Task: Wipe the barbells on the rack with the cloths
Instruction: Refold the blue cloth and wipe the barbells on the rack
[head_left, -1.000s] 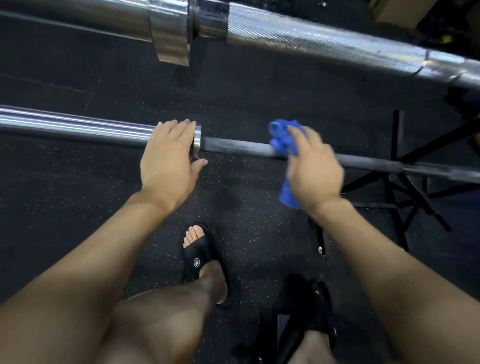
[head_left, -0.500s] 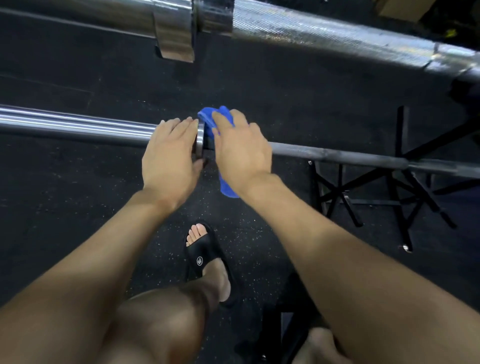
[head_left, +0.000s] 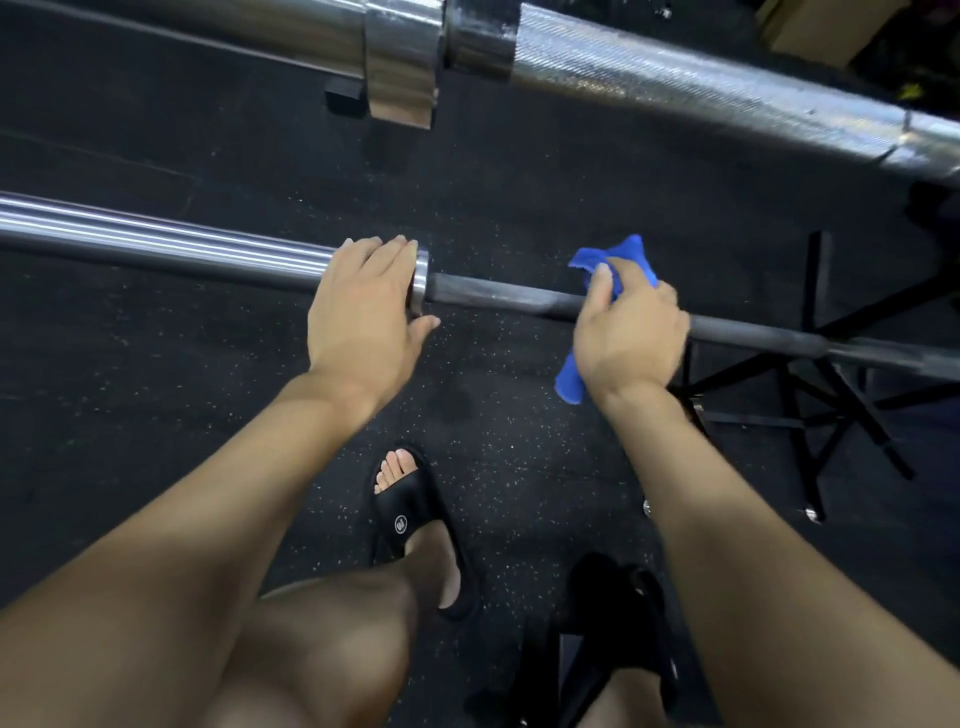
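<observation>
A barbell (head_left: 509, 297) runs across the middle of the view, with a shiny sleeve on the left and a dark thin shaft on the right. My left hand (head_left: 363, 312) grips the sleeve's inner end at its collar. My right hand (head_left: 631, 332) is wrapped over the dark shaft, holding a blue cloth (head_left: 613, 260) around it; the cloth's tail hangs below the bar. A second, thicker chrome barbell (head_left: 701, 88) with a knurled shaft crosses the top of the view.
Black speckled rubber floor (head_left: 156, 415) lies below. A black metal rack frame (head_left: 810, 395) with crossing struts stands at the right under the bar. My legs and feet in black sandals (head_left: 415, 519) are beneath the bar.
My right hand slid the blue cloth left along the shaft to the collar, then back to the right. My left hand stayed on the sleeve end.
</observation>
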